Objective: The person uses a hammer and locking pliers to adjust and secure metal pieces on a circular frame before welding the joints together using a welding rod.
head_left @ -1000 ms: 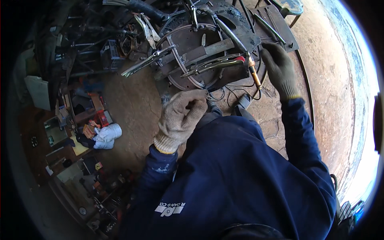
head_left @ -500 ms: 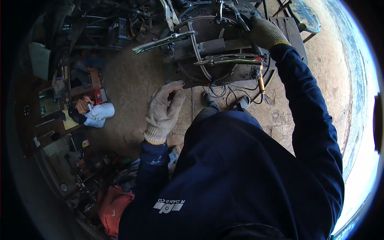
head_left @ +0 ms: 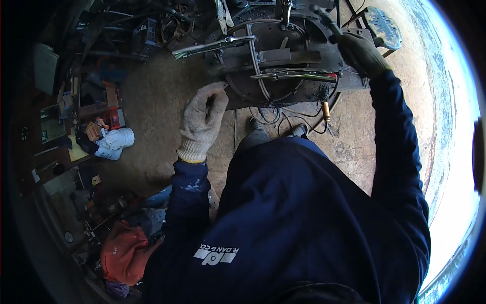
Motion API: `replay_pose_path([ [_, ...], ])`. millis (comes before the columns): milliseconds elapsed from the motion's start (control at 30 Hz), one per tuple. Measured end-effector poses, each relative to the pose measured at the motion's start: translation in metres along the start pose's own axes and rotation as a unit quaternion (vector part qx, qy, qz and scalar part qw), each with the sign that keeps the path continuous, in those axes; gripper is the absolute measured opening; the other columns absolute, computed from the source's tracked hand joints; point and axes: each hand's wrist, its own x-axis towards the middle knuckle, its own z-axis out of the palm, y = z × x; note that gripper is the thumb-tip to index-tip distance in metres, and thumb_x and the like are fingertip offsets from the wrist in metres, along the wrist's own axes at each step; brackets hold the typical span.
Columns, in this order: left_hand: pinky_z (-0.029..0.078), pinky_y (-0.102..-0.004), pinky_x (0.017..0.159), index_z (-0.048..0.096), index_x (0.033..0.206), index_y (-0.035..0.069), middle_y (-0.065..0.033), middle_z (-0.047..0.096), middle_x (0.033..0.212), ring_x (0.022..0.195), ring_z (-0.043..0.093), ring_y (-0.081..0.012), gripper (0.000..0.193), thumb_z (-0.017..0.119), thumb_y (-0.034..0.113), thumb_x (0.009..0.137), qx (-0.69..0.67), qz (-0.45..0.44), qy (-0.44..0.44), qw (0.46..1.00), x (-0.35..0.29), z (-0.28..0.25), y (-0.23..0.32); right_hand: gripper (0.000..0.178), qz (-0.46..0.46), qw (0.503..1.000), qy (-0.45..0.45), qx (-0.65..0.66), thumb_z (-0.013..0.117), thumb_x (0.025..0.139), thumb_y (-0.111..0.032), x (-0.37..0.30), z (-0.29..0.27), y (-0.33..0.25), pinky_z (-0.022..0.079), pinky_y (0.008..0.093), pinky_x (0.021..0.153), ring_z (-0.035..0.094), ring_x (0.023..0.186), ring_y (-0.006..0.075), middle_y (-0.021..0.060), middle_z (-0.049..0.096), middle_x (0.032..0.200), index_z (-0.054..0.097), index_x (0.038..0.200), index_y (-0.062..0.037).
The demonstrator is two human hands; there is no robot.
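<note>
My right hand (head_left: 362, 53), in a dirty knit glove, grips a hammer (head_left: 326, 21) at the right end of the metal workbench (head_left: 304, 96). The hammer's head is up and away from the work. Left of the bench's near edge, my left hand (head_left: 203, 114), in a pale knit glove, is raised with fingers curled toward the thumb; whether something thin is between the tips I cannot tell. On the bench lies a round metal frame (head_left: 259, 71) of bent bar. Locking pliers (head_left: 215, 47) clamp its left side, and more locking pliers (head_left: 298, 76) lie across its near part.
A welding electrode holder (head_left: 326, 110) hangs from the bench's near edge, its cables (head_left: 288, 115) looping below. A worn stool (head_left: 383, 28) stands far right. At left are a white sack (head_left: 117, 141) and cluttered shelving. A person's red clothing (head_left: 124, 253) shows at lower left.
My right hand has drawn right and slightly nearer, lifting the hammer off the round frame. My left hand has risen slightly toward the bench. The red clothing has shifted left.
</note>
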Motion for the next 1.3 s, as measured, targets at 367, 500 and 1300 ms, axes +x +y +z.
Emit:
replay_pose_path([
  [367, 0.054, -0.0358, 0.096, 0.063, 0.130, -0.002, -0.0149, 0.069, 0.121, 0.108, 0.067, -0.0249, 0.041, 0.073, 0.019, 0.096, 0.248, 0.291, 0.245, 0.891, 0.077, -0.078, -0.001, 0.058, 0.097, 0.893, 0.262, 0.353, 0.059, 0.106, -0.033, -0.119, 0.043, -0.202, 0.046, 0.0221, 0.053, 0.057, 0.061, 0.0082, 0.0041, 0.060, 0.083, 0.043, 0.148, 0.0050],
  [500, 0.053, -0.0372, 0.098, 0.065, 0.128, 0.001, -0.0148, 0.069, 0.123, 0.112, 0.067, -0.0267, 0.040, 0.075, 0.022, 0.095, 0.061, 0.223, 0.053, 0.972, 0.123, -0.087, -0.043, 0.038, 0.151, 0.904, 0.305, 0.257, 0.051, 0.108, -0.015, -0.144, 0.123, -0.210, 0.044, 0.0229, 0.056, 0.052, 0.061, 0.0059, -0.0029, 0.057, 0.078, 0.051, 0.142, 0.0031],
  [1300, 0.060, -0.0336, 0.085, 0.072, 0.122, 0.001, -0.0160, 0.076, 0.114, 0.101, 0.075, -0.0250, 0.026, 0.070, 0.006, 0.096, -0.107, 0.211, -0.242, 0.941, 0.171, -0.086, -0.053, 0.028, 0.336, 0.906, 0.232, -0.112, 0.070, 0.090, -0.021, -0.044, 0.227, -0.276, 0.055, 0.0483, 0.063, 0.070, 0.074, 0.0383, 0.0168, 0.070, 0.083, 0.066, 0.114, -0.0079],
])
